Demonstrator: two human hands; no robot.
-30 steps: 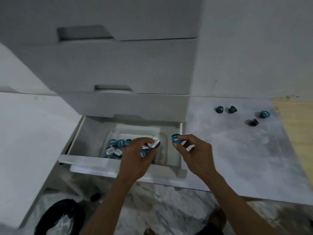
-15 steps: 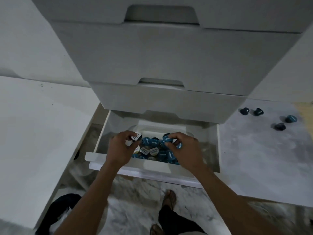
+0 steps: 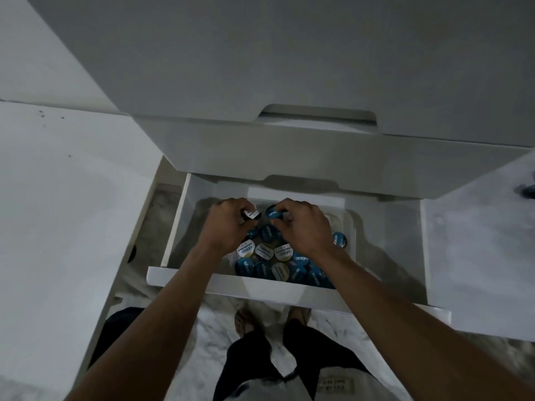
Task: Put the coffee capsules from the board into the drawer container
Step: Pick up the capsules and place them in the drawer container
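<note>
Both hands reach into the open white drawer (image 3: 260, 287). My left hand (image 3: 224, 225) pinches a white-lidded capsule (image 3: 251, 214). My right hand (image 3: 304, 227) pinches a blue-lidded capsule (image 3: 273, 213). Both capsules hang just above a clear container (image 3: 347, 224) inside the drawer. Several blue and white capsules (image 3: 275, 261) lie piled in that container below my hands. The grey board (image 3: 477, 256) lies to the right, and one blue capsule (image 3: 529, 191) shows at its far edge.
Closed white drawer fronts (image 3: 289, 157) overhang the open drawer from above. A white panel (image 3: 58, 212) spreads to the left. Below the drawer are marble floor (image 3: 214, 325), my legs and feet, and a dark object (image 3: 115, 337) at lower left.
The view swung left and down, so most capsules on the board left the frame. Both hands moved deeper over the container, each still holding its capsule.
</note>
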